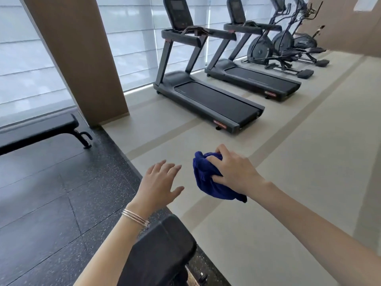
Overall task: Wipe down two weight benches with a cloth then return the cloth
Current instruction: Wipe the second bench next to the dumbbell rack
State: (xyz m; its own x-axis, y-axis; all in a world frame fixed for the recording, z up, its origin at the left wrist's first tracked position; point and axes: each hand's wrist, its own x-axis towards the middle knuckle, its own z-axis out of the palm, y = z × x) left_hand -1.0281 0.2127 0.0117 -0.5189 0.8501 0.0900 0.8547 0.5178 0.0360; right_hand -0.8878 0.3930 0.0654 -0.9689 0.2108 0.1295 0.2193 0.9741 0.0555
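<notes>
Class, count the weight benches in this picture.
2. The far bench stands at the left, by the window; the near bench is at the bottom centre. More may lie outside the view.

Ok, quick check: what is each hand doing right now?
Left hand: open, fingers spread, holding nothing.
Right hand: fingers curled around the bunched blue cloth, held in the air.

Single head view, looking forward and down over floor (278, 182); treadmills (206, 96) well ahead.
</notes>
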